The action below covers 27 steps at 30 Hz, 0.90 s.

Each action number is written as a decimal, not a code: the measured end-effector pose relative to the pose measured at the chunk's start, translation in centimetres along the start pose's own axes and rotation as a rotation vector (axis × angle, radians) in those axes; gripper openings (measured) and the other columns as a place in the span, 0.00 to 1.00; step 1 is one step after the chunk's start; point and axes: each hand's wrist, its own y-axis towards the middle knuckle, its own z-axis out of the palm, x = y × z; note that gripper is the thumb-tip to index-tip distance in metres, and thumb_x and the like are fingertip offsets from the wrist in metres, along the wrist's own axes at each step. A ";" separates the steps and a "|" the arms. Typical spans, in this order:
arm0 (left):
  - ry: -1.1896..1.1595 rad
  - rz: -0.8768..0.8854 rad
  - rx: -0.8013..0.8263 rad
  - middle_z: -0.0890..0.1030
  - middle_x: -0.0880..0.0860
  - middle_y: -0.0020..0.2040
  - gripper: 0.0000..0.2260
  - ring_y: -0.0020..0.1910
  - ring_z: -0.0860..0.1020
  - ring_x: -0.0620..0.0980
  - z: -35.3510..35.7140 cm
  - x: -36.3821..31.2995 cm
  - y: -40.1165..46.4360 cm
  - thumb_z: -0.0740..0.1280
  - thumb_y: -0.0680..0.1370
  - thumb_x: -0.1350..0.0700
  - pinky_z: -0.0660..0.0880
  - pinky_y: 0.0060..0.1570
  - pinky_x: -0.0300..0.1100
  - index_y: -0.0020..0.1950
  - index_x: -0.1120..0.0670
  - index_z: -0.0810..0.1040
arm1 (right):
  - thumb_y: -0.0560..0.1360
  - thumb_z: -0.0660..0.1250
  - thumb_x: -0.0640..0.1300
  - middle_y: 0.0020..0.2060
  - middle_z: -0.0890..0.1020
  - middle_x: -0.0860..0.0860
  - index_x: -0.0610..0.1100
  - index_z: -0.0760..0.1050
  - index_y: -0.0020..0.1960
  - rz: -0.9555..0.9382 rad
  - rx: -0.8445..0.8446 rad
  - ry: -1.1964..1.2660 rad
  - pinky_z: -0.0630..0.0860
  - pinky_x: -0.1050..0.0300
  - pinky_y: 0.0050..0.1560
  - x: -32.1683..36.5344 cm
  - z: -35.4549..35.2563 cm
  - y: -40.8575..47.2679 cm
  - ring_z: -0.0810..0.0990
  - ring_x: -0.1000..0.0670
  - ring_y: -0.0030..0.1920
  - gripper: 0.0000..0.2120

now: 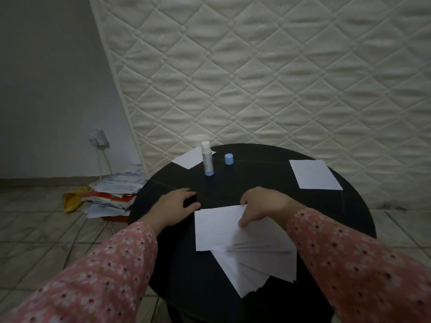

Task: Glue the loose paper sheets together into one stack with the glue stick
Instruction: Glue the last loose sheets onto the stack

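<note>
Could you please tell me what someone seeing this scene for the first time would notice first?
Most likely the fanned pile of white sheets at the near edge of the round black table, with the right hand pinching the top sheet and the left hand resting on the table beside it. Farther back, the uncapped glue stick stands upright, its blue cap just to the right. A quilted mattress leans behind.

1. A dim room in a home.
2. A quilted white mattress (268,73) leans upright against the wall.
3. Pale floor tiles (42,229) cover the ground.
4. A messy pile of papers (114,194) sits below a wall socket (98,137) with trailing cords.
</note>
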 end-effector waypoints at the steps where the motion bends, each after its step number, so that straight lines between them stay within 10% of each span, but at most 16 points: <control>1: 0.009 0.002 0.001 0.63 0.48 0.76 0.26 0.74 0.63 0.49 0.0 0.0 0.0 0.61 0.78 0.38 0.62 0.72 0.53 0.73 0.46 0.67 | 0.70 0.72 0.54 0.59 0.78 0.49 0.45 0.74 0.65 0.006 -0.010 0.002 0.76 0.54 0.58 0.1 -0.2 0.3 0.78 0.49 0.56 0.27; 15: -0.185 -0.087 -0.193 0.81 0.48 0.55 0.10 0.53 0.77 0.46 -1.8 1.9 8.7 0.68 0.76 0.48 0.74 0.54 0.42 0.55 0.47 0.81 | 0.72 0.71 0.48 0.65 0.75 0.47 0.45 0.68 0.70 -0.056 -0.398 0.534 0.71 0.57 0.58 4.1 -3.6 13.0 0.74 0.49 0.63 0.29; 21: -0.257 -0.159 -0.293 0.76 0.53 0.65 0.21 0.62 0.75 0.54 -1.3 2.6 14.8 0.67 0.75 0.46 0.72 0.62 0.48 0.66 0.52 0.76 | 0.68 0.76 0.48 0.59 0.78 0.48 0.42 0.68 0.70 -0.128 -0.420 0.721 0.70 0.61 0.54 4.7 -3.8 16.8 0.77 0.51 0.58 0.33; 27: -0.134 -0.237 -0.105 0.71 0.52 0.71 0.21 0.69 0.69 0.54 -0.9 2.4 18.0 0.58 0.79 0.43 0.64 0.68 0.53 0.70 0.46 0.71 | 0.68 0.76 0.48 0.39 0.81 0.51 0.40 0.80 0.50 -0.195 -0.409 0.682 0.70 0.66 0.36 4.2 -3.3 18.4 0.78 0.56 0.39 0.16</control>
